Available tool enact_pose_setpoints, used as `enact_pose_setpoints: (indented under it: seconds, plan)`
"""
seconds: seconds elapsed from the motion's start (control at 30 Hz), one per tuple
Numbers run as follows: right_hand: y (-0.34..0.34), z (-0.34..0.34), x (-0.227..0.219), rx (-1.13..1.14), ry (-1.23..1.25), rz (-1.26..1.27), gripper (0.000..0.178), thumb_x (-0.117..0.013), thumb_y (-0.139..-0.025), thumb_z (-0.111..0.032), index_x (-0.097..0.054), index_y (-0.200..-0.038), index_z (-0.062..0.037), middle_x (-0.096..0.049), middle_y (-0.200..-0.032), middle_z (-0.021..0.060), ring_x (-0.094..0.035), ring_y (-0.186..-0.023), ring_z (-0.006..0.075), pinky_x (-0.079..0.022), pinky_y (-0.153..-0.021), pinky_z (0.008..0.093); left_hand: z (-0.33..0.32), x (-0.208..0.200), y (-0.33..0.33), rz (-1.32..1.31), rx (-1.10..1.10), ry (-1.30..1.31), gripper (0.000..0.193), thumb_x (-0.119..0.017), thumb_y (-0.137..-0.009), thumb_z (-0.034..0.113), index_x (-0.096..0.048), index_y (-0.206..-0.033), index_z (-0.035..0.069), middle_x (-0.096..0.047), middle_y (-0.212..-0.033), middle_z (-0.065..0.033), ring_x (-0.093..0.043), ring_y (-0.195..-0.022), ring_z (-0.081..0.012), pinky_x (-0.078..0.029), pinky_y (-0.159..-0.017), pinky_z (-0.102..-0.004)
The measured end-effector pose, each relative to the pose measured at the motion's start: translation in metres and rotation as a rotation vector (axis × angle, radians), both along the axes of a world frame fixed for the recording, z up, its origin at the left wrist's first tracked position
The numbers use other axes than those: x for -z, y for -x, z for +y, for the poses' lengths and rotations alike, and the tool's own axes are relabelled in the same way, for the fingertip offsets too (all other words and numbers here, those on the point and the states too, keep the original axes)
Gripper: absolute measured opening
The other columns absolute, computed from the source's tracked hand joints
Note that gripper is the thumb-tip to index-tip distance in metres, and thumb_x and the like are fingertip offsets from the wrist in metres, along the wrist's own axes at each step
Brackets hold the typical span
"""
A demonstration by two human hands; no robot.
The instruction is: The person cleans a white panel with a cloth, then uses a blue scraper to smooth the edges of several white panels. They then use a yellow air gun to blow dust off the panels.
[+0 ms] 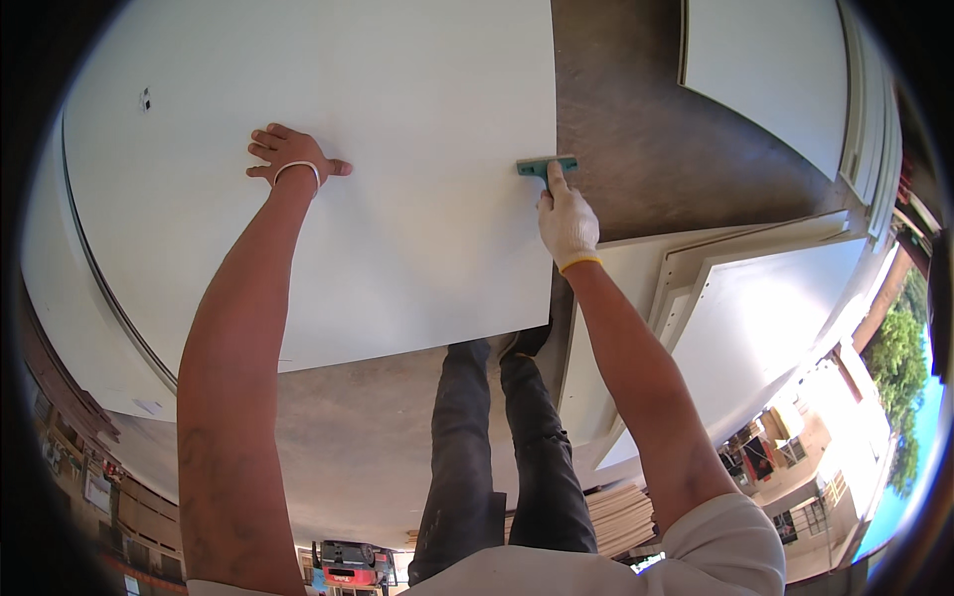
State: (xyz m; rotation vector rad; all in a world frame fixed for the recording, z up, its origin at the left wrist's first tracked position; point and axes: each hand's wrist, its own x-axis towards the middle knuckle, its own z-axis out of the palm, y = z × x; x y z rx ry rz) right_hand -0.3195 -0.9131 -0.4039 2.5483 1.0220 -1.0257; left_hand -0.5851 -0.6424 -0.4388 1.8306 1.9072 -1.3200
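Observation:
A large white panel (427, 248) lies flat in front of me. My left hand (288, 157), bare with a pale band on its wrist, rests on the panel with its fingers spread. At the panel's right edge, my right hand (570, 223) wears a white knitted glove with a yellow cuff. It is wrapped around the handle of a teal T-shaped scraper (537, 167), the index finger stretched along it toward the head. The wide head of the scraper lies across the panel's edge. Whether its blade touches the surface, I cannot tell.
Several white panels (770, 74) are stacked at the far right, and more panels (775, 298) lie nearer on the right. Another pale panel (75, 328) sits along the left. Behind me are wooden strips (621, 521) and a red machine (350, 568) on the floor (348, 437).

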Motion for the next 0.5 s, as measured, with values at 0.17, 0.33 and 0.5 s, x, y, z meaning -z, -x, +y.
enact_pose_setpoints:
  seconds: [0.17, 0.33, 0.5]
  plan:
    - [-0.034, 0.106, 0.003, -0.019, -0.015, -0.054, 0.054, -0.049, -0.101, -0.029, -0.045, -0.155, -0.0223, -0.072, -0.113, 0.0206, -0.070, -0.105, 0.0388, -0.056, -0.091, 0.0511, 0.005, -0.002, -0.002, -0.030, -0.033, 0.077, 0.151, -0.090, -0.067, 0.065, -0.001, -0.157, -0.017, -0.009, -0.164, -0.0407, -0.015, -0.154, -0.0534, -0.030, -0.118, -0.0658]
    - [-0.047, 0.155, -0.008, -0.021, 0.012, -0.013, 0.057, -0.047, -0.101, -0.029, -0.041, -0.157, -0.0209, -0.072, -0.114, 0.0219, -0.070, -0.106, 0.0397, -0.055, -0.091, 0.0521, 0.008, 0.000, -0.003, -0.012, -0.034, 0.147, 0.150, -0.091, -0.067, 0.062, -0.001, -0.157, -0.018, -0.008, -0.163, -0.0436, -0.016, -0.153, -0.0553, -0.033, -0.118, -0.0616]
    - [-0.035, 0.134, -0.016, -0.002, 0.174, 0.029, 0.058, -0.046, -0.101, -0.029, -0.039, -0.159, -0.0210, -0.072, -0.115, 0.0221, -0.070, -0.107, 0.0400, -0.055, -0.092, 0.0522, 0.013, -0.003, -0.006, -0.009, -0.037, 0.193, 0.147, -0.090, -0.068, 0.057, -0.001, -0.157, -0.019, -0.007, -0.162, -0.0456, -0.017, -0.152, -0.0585, -0.034, -0.118, -0.0580]
